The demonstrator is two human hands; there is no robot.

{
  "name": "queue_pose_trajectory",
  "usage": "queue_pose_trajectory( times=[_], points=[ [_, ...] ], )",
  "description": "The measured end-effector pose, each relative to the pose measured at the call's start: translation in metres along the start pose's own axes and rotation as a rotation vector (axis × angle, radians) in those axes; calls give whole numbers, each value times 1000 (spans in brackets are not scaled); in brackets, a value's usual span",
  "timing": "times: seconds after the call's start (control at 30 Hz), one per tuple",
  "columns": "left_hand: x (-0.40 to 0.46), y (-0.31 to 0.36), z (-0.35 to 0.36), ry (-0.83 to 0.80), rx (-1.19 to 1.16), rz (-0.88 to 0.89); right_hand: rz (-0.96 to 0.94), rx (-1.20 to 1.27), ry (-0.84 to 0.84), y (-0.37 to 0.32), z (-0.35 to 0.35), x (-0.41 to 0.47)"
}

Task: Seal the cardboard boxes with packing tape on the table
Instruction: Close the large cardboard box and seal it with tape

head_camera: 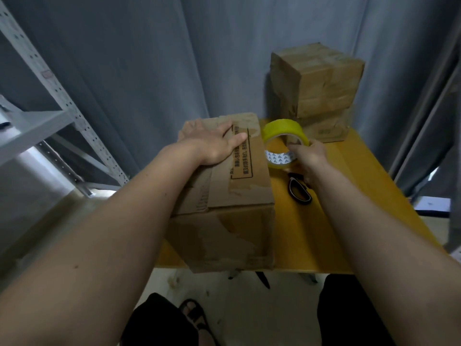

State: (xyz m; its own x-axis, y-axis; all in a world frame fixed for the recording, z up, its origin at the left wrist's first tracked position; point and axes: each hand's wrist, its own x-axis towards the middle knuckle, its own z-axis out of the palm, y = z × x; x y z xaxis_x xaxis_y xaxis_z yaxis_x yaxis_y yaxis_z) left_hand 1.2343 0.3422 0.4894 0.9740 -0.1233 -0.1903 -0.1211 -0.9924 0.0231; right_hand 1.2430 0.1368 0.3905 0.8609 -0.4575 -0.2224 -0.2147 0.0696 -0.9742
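Yellow tabletop [349,196] carries three cardboard boxes: one large box [232,201] at its left edge, overhanging the near edge, and two taped boxes [321,88] stacked at the far right corner. The left hand [212,143] lies flat, fingers straight, on the large box's top flaps. The right hand [309,158] grips one roll of yellow packing tape [282,138], raised just beside the box. One pair of black-handled scissors [299,188] lies under that wrist. A grey metal shelf [50,116] stands left; grey curtains [199,58] close the back.
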Motion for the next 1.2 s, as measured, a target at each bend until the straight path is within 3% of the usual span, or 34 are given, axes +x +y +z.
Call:
queue_pose_trajectory(
  times=[0.17,0.3,0.43,0.6,0.83,1.0,1.1,1.2],
  points=[
    [3,47,-12,76,90,32,169,155,-133,11,-1,-12],
    [16,49,-16,15,-25,-8,272,222,-215,21,0,-13],
    [23,31,-16,-36,-74,-179,321,115,-284,36,5,-19],
    [26,31,-11,-25,-115,-204,334,-25,-325,45,11,-25],
    [23,17,-11,28,-217,-206,465,62,-520,43,18,-47],
    [17,8,-19,63,-313,-128,269,63,-420,28,26,-52],
    [14,-4,-30,172,-484,-89,132,166,-354,-1,27,-49],
    [10,-19,-36,335,-728,20,-94,63,-265,-39,29,-41]
  ],
)
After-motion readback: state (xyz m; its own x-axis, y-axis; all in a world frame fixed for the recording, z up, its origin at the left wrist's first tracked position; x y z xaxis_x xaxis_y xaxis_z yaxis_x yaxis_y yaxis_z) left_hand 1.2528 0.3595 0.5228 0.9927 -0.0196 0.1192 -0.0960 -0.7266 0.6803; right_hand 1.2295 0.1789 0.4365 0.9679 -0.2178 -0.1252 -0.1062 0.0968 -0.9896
